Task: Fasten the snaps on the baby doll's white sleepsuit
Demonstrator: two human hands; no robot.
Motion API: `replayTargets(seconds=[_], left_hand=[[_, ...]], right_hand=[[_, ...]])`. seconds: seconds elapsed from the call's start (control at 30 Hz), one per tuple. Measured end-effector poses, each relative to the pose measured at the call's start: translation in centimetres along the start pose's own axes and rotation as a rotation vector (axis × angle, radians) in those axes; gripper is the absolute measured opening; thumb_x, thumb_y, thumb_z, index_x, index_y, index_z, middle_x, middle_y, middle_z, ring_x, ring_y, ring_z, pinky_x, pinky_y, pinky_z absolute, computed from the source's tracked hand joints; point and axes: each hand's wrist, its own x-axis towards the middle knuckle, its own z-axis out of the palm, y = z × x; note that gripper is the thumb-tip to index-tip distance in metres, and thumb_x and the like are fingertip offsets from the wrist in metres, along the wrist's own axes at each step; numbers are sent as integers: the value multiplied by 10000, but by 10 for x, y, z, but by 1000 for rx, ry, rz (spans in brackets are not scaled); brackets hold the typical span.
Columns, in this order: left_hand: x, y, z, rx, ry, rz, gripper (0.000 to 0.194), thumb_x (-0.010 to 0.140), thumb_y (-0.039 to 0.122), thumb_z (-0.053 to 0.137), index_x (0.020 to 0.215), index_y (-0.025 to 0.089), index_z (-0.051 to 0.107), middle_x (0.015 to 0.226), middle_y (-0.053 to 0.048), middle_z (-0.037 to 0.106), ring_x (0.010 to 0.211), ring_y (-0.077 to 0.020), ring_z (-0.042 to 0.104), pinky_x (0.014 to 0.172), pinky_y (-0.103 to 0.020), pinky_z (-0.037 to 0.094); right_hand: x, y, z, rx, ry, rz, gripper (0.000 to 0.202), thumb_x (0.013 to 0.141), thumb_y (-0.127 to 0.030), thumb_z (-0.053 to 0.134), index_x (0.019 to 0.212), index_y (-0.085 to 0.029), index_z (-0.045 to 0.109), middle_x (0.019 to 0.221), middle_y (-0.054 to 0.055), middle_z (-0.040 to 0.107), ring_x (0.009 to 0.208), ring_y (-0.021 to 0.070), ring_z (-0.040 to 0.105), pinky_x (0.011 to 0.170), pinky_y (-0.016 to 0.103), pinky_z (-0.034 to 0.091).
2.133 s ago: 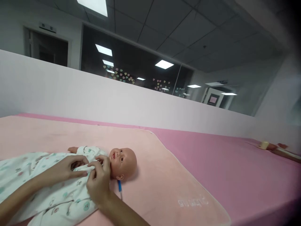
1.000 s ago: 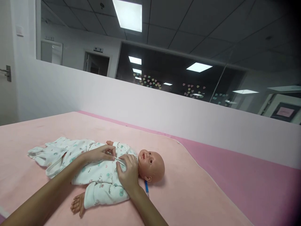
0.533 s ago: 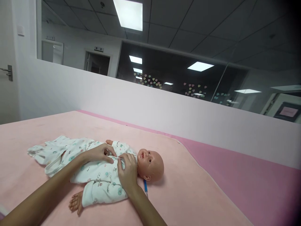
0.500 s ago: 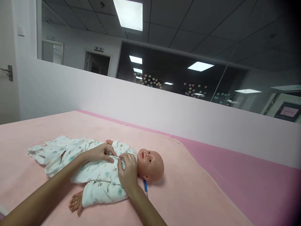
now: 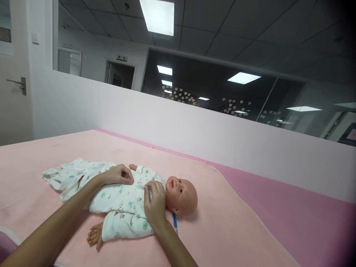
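A: Doll lies lengthwise on pink blanket, head to the right.
B: Right hand nearer the head, fingers pinching romper front; left hand pinches beside it.

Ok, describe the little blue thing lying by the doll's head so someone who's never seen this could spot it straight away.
Start at the pale pink blanket spread over the pink table. On it lies a baby doll in a white printed sleepsuit, with the right hand resting on its chest. Just below the doll's head, a thin blue stick pokes out, the only blue, hard-looking item there.
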Motion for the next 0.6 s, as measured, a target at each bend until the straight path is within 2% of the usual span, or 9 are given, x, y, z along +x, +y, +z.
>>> replayTargets(seconds=[0.07, 0.17, 0.27, 0.43, 0.6], left_hand=[[-7, -6, -10, -29, -77, -21, 272, 681, 387, 647, 760, 134, 706, 595, -10, 565, 577, -82, 439, 546, -204, 305], [-15, -12, -18, -81, -197, 21, 234, 680, 369, 650, 738, 148, 696, 736, -24, 611, 696, -110, 487, 636, -206, 356], [-20, -11, -19, -95, -232, 27, 228, 598, 329, 720, 750, 165, 675, 781, -4, 595, 743, -115, 482, 673, -194, 366], [-23, -9, -16, -187, -222, -65, 222, 618, 327, 698, 730, 145, 636, 714, 1, 557, 663, -97, 459, 585, -195, 338], [-22, -15, -11, -237, -115, -88, 251, 588, 322, 721, 624, 129, 564, 573, 31, 501, 554, -73, 422, 505, -191, 265]], right_hand=[[0, 1, 0, 15, 24, 15, 119, 853, -180, 398, 778, -191, 489, 793, 19, 544, 764, 155, 459, 689, 289, 338], [0, 1, 1, 14, 30, 17, 121, 854, -181, 395, 788, -190, 497, 797, 21, 545, 771, 157, 464, 695, 291, 344], [1, 1, 1, 1, 15, 15, 129, 849, -176, 396, 787, -189, 509, 799, 24, 550, 769, 158, 466, 696, 293, 345], [0, 0, 0, -16, 3, 15, 134, 842, -166, 400, 788, -191, 520, 802, 24, 552, 775, 158, 467, 697, 292, 347], [1, 1, -1, -28, 7, 7, 133, 834, -156, 407, 793, -191, 530, 799, 23, 556, 769, 156, 468, 693, 291, 348]])
